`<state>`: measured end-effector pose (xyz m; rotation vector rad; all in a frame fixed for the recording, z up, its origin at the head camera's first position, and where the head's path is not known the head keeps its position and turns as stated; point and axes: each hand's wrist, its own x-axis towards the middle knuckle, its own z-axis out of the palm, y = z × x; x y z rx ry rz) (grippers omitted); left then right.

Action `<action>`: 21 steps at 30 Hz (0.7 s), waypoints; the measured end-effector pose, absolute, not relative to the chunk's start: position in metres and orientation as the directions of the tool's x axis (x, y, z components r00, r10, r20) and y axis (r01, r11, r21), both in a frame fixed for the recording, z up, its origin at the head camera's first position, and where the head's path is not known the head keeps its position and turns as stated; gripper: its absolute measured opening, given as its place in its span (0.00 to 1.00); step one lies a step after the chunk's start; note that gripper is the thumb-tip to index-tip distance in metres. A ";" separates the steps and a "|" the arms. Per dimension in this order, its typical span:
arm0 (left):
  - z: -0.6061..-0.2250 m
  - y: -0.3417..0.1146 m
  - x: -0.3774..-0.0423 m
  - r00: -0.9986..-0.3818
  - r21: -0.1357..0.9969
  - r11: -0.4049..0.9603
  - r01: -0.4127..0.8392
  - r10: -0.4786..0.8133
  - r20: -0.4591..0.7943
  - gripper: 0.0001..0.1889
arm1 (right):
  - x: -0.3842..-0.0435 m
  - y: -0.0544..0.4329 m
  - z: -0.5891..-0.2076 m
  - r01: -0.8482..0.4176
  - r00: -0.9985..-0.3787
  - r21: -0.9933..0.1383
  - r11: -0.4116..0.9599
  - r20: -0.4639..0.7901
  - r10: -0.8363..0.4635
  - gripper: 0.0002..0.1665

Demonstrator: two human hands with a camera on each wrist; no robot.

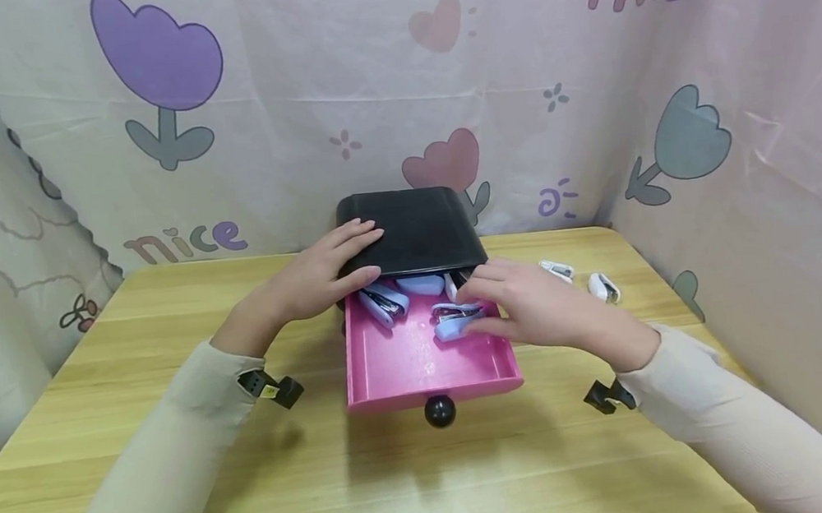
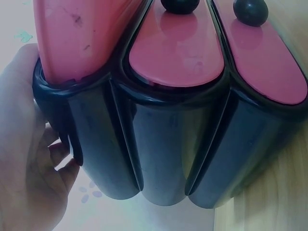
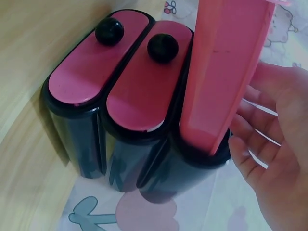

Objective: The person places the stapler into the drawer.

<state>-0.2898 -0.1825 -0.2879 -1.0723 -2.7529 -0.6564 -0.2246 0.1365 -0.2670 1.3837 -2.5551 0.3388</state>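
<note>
A black drawer cabinet point(image 1: 409, 232) has its top pink drawer point(image 1: 393, 374) pulled out. My left hand point(image 1: 319, 273) rests on the cabinet's top left edge, its fingers spread over the lid and side. Inside the drawer lie several small light-blue staplers, one at the left point(image 1: 384, 304) and another at the back point(image 1: 421, 286). A white stapler point(image 1: 451, 287) is partly covered by my right fingers. Reaching over the drawer's right wall, my right hand point(image 1: 534, 302) pinches the right end of a blue stapler point(image 1: 453, 323) between thumb and fingers. In the right wrist view the drawer wall hides these fingertips.
Two white staplers, one farther back point(image 1: 557, 270) and one nearer point(image 1: 604, 287), lie on the wooden table point(image 1: 269, 485) right of the cabinet. Two shut drawers with black knobs point(image 3: 162, 48) sit below the pulled-out one. A patterned curtain point(image 1: 318, 67) hangs behind the table.
</note>
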 end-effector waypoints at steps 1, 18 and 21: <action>-0.288 -0.183 -0.290 -0.743 0.354 0.656 0.667 0.617 0.258 0.34 | -0.225 0.139 -0.267 -0.841 -0.535 -0.103 0.532 0.308 -0.787 0.20; -0.287 -0.182 -0.288 -0.751 0.359 0.662 0.658 0.612 0.248 0.35 | -0.230 0.189 -0.280 -0.802 -0.559 -0.082 0.592 0.454 -0.694 0.24; -0.287 -0.182 -0.288 -0.749 0.359 0.660 0.660 0.613 0.249 0.35 | -0.233 0.199 -0.285 -0.791 -0.567 -0.098 0.604 0.488 -0.664 0.23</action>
